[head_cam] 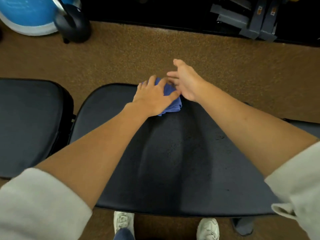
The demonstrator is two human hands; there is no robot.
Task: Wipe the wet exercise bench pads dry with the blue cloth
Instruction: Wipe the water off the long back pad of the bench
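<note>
A black padded bench pad [173, 161] fills the middle of the view, with small water droplets on its right half. A second black pad [29, 122] lies to its left across a narrow gap. The folded blue cloth [171, 103] sits at the far edge of the middle pad. My left hand [154, 97] lies flat on the cloth, fingers spread and pressing it down. Just right of the cloth, my right hand [187, 82] hovers with its fingers spread and holds nothing.
Brown speckled carpet [121, 58] lies beyond the pads. A blue and white ball [26, 16] and a dark kettlebell [72, 23] sit at the far left. Grey machine parts [256, 19] stand at the far right. My white shoes [123, 222] show under the pad.
</note>
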